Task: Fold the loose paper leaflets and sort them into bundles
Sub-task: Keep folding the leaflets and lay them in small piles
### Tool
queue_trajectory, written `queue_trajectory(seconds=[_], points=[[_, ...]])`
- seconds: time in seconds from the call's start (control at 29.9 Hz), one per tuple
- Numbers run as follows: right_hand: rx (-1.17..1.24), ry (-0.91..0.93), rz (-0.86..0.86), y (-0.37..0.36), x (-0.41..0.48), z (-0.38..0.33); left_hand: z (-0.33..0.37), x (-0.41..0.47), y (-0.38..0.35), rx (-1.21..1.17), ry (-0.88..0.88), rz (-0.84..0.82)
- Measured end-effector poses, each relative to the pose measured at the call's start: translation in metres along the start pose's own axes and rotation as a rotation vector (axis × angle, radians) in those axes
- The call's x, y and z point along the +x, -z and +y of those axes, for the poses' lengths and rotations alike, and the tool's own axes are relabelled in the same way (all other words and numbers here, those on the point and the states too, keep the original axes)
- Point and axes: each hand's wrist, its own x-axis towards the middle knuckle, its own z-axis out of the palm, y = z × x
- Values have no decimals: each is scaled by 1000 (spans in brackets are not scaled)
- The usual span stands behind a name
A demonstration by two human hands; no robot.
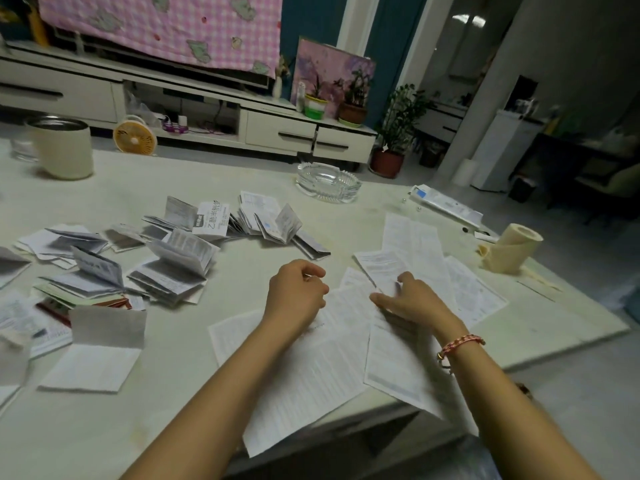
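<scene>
Your left hand (296, 292) is sitting at the far edge of a large unfolded white printed paper leaflet (311, 372). Its fingers are curling under toward the palm, and whether they are pinching any paper you cannot tell from this angle. Your right hand (414, 301) is lying just beside it with fingers spread and nearly straight. It is pressing down on overlapping flat printed sheets (398, 362) and gripping nothing. A red-and-pink braided bracelet (460, 344) is circling that wrist.

Loose leaflets: all are lying flat at the near right of the pale stone-look tabletop (121, 427), overlapping one another. The nearest corners are hanging over the table's edge. A long narrow printed strip (412, 237) is stretching away beyond your right fingers.

Folded leaflets: small folded white booklets (173, 268) are lying heaped to the left of your hands, several of them gaping half open. A second fanned row of booklets (263, 220) is sitting farther back. One half-folded blank-backed sheet (104, 341) is standing bent at its crease, nearer you on the left.

Also on the table: a clear cut-glass ashtray (327, 181) is sitting at the far side. A cream cylindrical mug (62, 147) is standing far left. A cream roll of tissue paper (512, 251) is sitting near the right edge.
</scene>
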Motion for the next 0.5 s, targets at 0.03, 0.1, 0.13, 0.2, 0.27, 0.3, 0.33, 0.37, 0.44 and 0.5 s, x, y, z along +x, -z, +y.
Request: queue_trajectory(seconds=[0.03, 0.1, 0.13, 0.2, 0.27, 0.3, 0.33, 0.37, 0.44, 0.5], points=[[-75, 11, 38, -2, -2, 0, 0, -2, 0, -3, 6, -6], [-233, 65, 114, -9, -6, -5, -3, -2, 1, 6, 6, -9], [-310, 99, 159, -11, -8, -7, -4, -3, 2, 5, 3, -5], [-375, 145, 243, -7, -12, -10, -5, -5, 5, -6, -9, 1], [-243, 156, 282, 9, -15, -15, -5, -7, 8, -22, -15, 7], [-79, 155, 289, 20, -18, -19, -4, -7, 10, -34, -13, 13], [159, 157, 286, 31, -22, -24, -3, -7, 12, -60, -5, 22], [443, 163, 250, 42, -30, -31, -2, -7, 13, -96, 8, 26], [964, 164, 49, 57, -48, -45, 1, -6, 13, -179, 58, 16], [1251, 155, -186, 61, -64, -56, 3, -5, 13, -299, 124, -43]])
